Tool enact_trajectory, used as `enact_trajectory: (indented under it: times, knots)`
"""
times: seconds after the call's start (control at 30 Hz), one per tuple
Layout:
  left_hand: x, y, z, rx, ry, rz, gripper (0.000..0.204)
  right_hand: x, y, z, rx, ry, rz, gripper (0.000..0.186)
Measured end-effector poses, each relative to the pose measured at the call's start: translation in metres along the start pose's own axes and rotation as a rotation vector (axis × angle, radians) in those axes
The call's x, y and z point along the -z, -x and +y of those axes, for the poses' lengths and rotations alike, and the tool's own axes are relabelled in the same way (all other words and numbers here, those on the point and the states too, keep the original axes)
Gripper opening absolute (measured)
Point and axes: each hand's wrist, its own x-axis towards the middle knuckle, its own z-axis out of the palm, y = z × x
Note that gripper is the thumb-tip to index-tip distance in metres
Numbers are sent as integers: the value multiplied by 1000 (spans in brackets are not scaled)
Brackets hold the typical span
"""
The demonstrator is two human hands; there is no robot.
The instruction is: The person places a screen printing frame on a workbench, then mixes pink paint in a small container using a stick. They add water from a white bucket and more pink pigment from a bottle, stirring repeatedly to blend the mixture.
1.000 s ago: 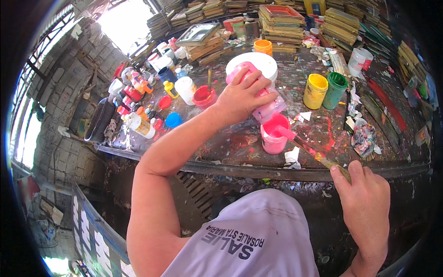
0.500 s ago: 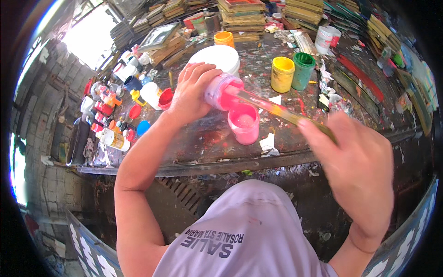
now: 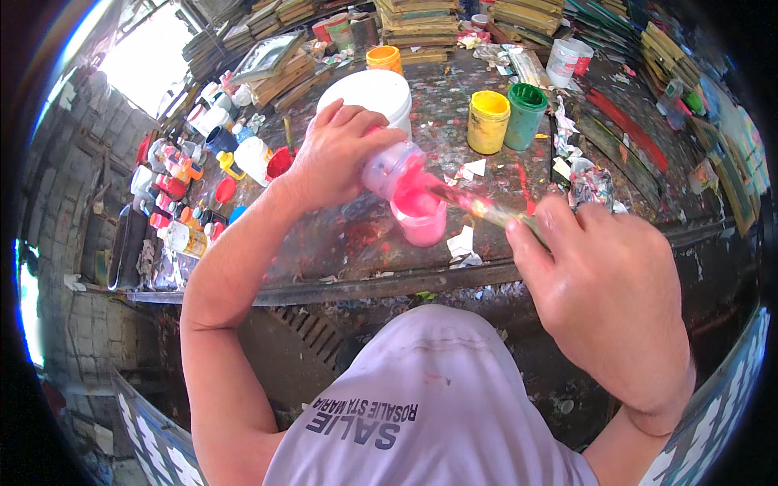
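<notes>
My left hand (image 3: 336,154) is wrapped round a clear plastic jar (image 3: 387,168), tipped so its mouth faces right and down. Pink paint coats its inside and lies over its lip. Directly beneath stands a pink paint cup (image 3: 420,223) on the table, its opening partly covered by the jar. My right hand (image 3: 604,279) grips a long, paint-smeared stirring stick (image 3: 484,209); its far end reaches the jar's mouth, in the pink paint. Behind the jar is a white bucket (image 3: 369,91).
A yellow paint container (image 3: 489,123) and a green one (image 3: 526,117) stand back right. An orange container (image 3: 384,58) sits behind the bucket. Several paint bottles (image 3: 185,240) crowd the left. Wooden frames (image 3: 417,28) are stacked at the back. Paper scraps (image 3: 462,245) lie near the table's front edge (image 3: 365,289).
The jar has tilted further and come lower over the cup. My right hand and the stick have shifted slightly toward me, the stick's tip staying at the jar's mouth.
</notes>
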Motion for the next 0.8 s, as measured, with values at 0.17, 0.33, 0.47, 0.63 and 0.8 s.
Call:
enact_trajectory:
  times: [0.17,0.33,0.47,0.63,0.8]
  knots:
    - [-8,0,1,8,-15,-42,89,4,17,1,-71,-41,-102,26]
    - [-14,8,-4,35,-24,4,91,0,32,8,-52,-18,-72,26]
    - [-23,18,-19,81,98,235,90,19,41,15,-89,-29,-18,30]
    - [-38,28,-28,12,202,489,91,20,30,16,-117,-114,189,28]
    - [-45,34,-29,75,35,487,87,10,14,16,-129,-202,144,18]
